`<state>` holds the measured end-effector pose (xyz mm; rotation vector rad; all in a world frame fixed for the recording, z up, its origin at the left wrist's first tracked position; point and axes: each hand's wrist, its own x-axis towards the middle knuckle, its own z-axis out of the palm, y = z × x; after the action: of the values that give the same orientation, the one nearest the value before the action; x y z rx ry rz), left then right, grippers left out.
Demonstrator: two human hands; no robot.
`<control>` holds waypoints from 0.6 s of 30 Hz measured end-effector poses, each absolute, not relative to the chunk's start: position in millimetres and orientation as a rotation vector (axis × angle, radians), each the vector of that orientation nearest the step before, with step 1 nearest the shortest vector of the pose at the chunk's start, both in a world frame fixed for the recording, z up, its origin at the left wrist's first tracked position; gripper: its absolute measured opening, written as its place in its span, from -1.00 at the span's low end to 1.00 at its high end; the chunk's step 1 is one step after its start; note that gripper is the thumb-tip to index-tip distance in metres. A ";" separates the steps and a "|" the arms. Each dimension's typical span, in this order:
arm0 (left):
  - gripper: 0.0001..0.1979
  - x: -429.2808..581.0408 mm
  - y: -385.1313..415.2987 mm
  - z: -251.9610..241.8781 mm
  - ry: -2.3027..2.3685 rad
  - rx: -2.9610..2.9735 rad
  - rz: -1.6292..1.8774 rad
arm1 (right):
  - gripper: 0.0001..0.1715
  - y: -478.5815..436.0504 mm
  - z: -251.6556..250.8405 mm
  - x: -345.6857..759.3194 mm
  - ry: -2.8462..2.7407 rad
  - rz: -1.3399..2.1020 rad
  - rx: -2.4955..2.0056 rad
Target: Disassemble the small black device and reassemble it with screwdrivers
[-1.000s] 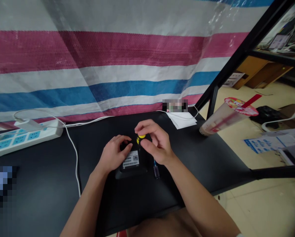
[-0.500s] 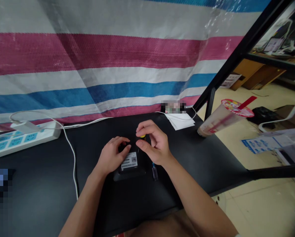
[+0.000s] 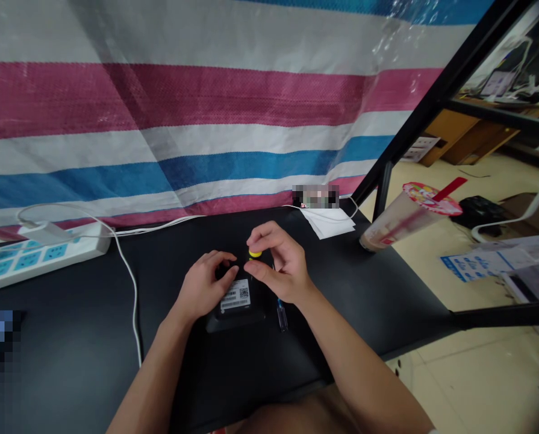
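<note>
My right hand (image 3: 280, 262) pinches a small screwdriver (image 3: 255, 255) with a yellow-and-black handle between thumb and fingers. Its thin shaft points down at the black device (image 3: 235, 319), a flat box with a white label (image 3: 235, 295) bearing a QR code. At the device's left side, my left hand (image 3: 208, 282) has its fingers curled over the far edge and its thumb beside the label. Just right of the device lies a second screwdriver (image 3: 282, 316) with a clear, dark-looking handle and a blue collar, under my right wrist.
A white power strip (image 3: 47, 256) with a plugged-in charger sits at the left, its white cable (image 3: 131, 283) running toward the front. White paper (image 3: 327, 222) lies at the back right, near a tilted-looking drink cup (image 3: 389, 220) with a red straw. A striped sheet (image 3: 215, 96) hangs behind the table.
My right fingers have shifted slightly, so more of the screwdriver's yellow cap shows. My left hand and the device stay nearly where they were.
</note>
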<state>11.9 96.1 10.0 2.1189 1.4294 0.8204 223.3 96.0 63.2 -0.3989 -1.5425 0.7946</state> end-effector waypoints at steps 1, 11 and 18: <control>-0.78 11.8 96.1 10.0 1.426 2.120 0.823 | -0.72 95.9 63.3 222.9 -1.546 0.799 -0.404; -0.77 11.2 96.0 8.4 1.452 2.124 0.798 | -0.87 93.4 66.4 224.8 -1.547 0.905 -0.383; -0.77 11.7 95.6 11.0 1.437 2.114 0.824 | -0.81 94.3 64.7 220.4 -1.545 0.845 -0.434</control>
<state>11.7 95.6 11.0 2.1143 1.4367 0.8235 220.4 94.3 64.7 -0.4339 -1.5448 0.8447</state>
